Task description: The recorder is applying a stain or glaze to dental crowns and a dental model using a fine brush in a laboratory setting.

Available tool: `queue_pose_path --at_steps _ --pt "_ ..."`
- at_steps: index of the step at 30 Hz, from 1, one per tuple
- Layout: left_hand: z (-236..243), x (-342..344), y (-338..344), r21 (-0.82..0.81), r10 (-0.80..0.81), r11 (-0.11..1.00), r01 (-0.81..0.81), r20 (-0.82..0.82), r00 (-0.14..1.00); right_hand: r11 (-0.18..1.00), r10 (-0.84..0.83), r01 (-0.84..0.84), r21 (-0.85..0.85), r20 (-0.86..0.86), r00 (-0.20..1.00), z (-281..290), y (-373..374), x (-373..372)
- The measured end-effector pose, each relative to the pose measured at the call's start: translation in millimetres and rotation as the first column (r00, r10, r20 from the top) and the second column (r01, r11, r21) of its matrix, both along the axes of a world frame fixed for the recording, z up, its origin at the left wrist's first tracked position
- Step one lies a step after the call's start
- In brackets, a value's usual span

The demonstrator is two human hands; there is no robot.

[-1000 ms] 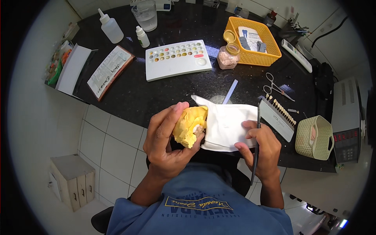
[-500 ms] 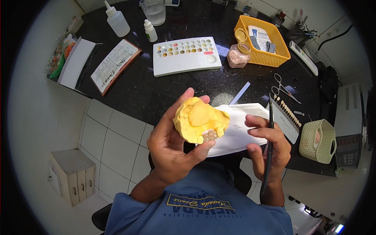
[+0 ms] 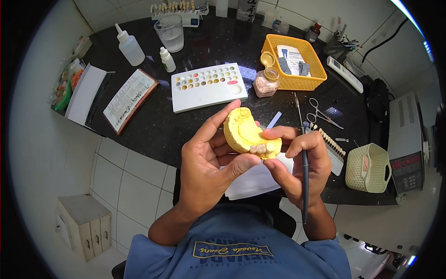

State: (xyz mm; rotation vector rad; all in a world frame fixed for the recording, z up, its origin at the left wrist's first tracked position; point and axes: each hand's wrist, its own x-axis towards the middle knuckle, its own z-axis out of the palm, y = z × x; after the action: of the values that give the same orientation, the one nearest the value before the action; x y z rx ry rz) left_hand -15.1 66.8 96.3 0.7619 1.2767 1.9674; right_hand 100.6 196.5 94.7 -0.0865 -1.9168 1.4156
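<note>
A yellow plaster dental model (image 3: 246, 131) is held up in front of my chest. My left hand (image 3: 204, 153) grips it from the left, fingers behind and thumb along the lower edge. Translucent pinkish-grey tooth crowns (image 3: 258, 149) sit in its row, facing me. On the model's right end, the fingertips and thumb of my right hand (image 3: 304, 158) pinch its edge. The same hand also holds a slim dental tool (image 3: 304, 179) upright, with a dark handle and a silvery pointed tip; I cannot tell whether it is a brush or a carver.
Beyond the model lies a white mixing palette (image 3: 208, 87) with coloured wells. Beside it are a pink powder jar (image 3: 266, 83) and a yellow basket (image 3: 297, 83). Scissor-like forceps (image 3: 320, 111), a tooth shade guide (image 3: 331, 144) and white paper (image 3: 255, 179) lie nearby.
My right hand has moved left and now touches the model's right end, the tool still in it. My left hand has turned and tilted the model. The whole view has shifted slightly.
</note>
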Motion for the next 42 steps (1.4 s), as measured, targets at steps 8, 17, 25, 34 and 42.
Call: queue_pose_path --at_steps 8,17,25,34,42 --pt "1.5 -18.5 14.9 0.049 0.104 0.994 -0.094 -0.637 0.764 0.955 0.094 -0.088 -0.282 0.009 0.995 7.2 13.0 -0.3" --pt "-3.0 -16.9 18.4 0.159 0.208 0.978 -0.138 -0.649 0.731 0.850 0.143 -0.058 -0.524 0.122 0.982 24.1 10.7 7.6" --pt "5.6 -12.3 6.6 0.055 0.121 0.992 -0.112 -0.658 0.743 0.796 0.183 -0.105 -0.596 0.071 0.981 25.0 5.0 11.4" --pt "15.9 -9.8 2.4 0.010 0.069 0.996 -0.085 -0.689 0.721 0.801 0.201 -0.134 -0.584 0.051 0.978 22.3 2.8 16.5" --pt "17.1 -8.1 2.7 0.005 0.037 0.999 -0.046 -0.681 0.732 0.785 0.191 -0.114 -0.609 0.062 0.980 24.3 -1.0 21.9"
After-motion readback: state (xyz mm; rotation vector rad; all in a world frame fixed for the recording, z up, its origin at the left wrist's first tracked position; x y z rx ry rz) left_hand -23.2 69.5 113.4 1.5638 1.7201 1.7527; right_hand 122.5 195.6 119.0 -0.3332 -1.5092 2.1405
